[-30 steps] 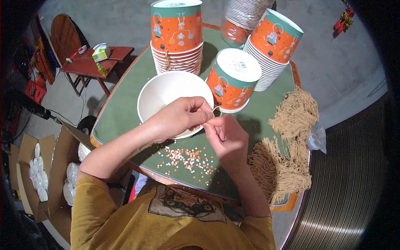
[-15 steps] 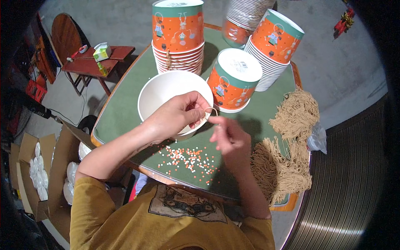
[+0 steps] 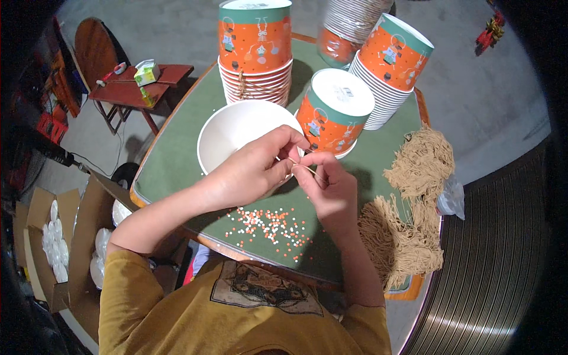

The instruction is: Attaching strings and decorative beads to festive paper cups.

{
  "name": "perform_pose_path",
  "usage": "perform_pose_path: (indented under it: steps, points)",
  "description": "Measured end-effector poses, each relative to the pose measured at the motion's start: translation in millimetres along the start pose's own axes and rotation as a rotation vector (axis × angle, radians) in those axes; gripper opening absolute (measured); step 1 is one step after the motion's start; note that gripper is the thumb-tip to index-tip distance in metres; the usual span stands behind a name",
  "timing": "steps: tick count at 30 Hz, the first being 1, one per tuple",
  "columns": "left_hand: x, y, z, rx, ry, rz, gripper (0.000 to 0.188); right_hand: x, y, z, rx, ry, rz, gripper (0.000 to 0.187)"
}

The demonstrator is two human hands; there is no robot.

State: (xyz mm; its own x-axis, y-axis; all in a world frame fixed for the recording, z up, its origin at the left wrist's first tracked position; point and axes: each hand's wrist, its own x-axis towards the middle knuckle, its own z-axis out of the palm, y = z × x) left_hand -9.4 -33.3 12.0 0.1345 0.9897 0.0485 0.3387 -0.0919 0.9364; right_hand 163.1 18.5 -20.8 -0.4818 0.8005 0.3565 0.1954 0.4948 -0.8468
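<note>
At the right side of an open white paper bucket (image 3: 223,137), my left hand (image 3: 257,168) pinches a thin tan cord (image 3: 312,172) between thumb and fingertips. Pressed close to it, my right hand (image 3: 331,192) grips the same cord with thumb and forefinger. A short length of cord shows across the right fingers; the rest is hidden behind the fingertips. The bucket's mouth faces up, and my left hand covers part of its rim. Just behind my hands an orange and green printed bucket (image 3: 334,112) stands upside down on the green tabletop.
Small orange and white beads (image 3: 269,228) lie scattered in front of the bucket. Bundles of tan cord (image 3: 408,236) cover the table's right edge. Tall bucket stacks (image 3: 254,47) (image 3: 387,65) rise at the back. Open cardboard boxes (image 3: 83,248) stand at the left, near a red bench (image 3: 133,89).
My right hand has moved up and left, bringing its fingertips against the left hand's, and now pinches the cord. The cord's small loop above the fingers is no longer visible.
</note>
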Motion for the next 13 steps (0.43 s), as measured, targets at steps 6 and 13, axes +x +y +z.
perform_pose_path:
  steps: [6, 13]
  points:
    - [-0.4, 0.1, -1.2, 0.249, 0.046, 0.204, 0.028, -1.1, 7.8, 7.0, 0.038, 0.028, -0.027, 0.014]
    - [-1.9, -4.5, -2.3, 0.435, 0.06, 0.197, 0.028, -5.5, 8.6, 10.4, 0.18, 0.002, 0.045, 0.013]
